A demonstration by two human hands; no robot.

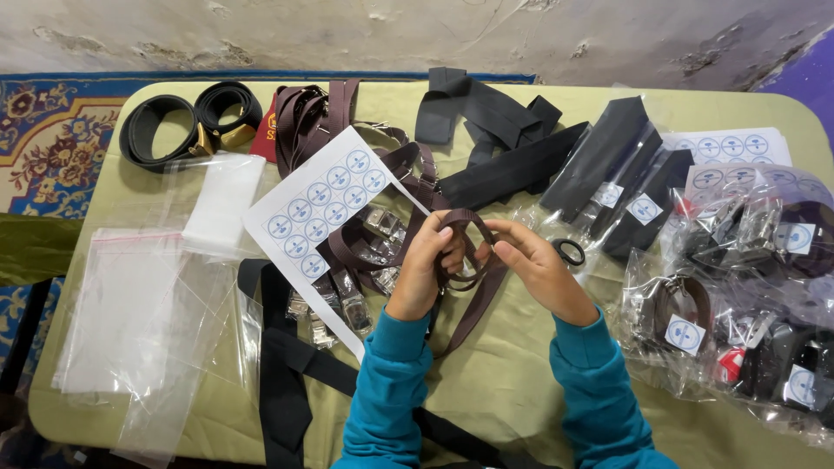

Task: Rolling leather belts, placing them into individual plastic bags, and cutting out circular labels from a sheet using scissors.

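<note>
A brown woven webbing belt (465, 260) is held coiled in a loop above the middle of the olive-green desk (486, 382), its loose tail hanging down toward the near edge. The left hand (427, 260) is closed around the left side of the loop, its grip clenched on the strap, while the right hand (534, 265) pinches the right side between thumb and fingers. Just behind the hands lies a pile of brown belts with metal buckles (365, 252), partly covered by a white sheet of round blue stickers (321, 204). A small black ring (570, 252) rests on the desk near the right hand. Empty clear plastic bags (148, 313) are spread at the left, and bagged belts with stickers (738, 295) are heaped at the right.
</note>
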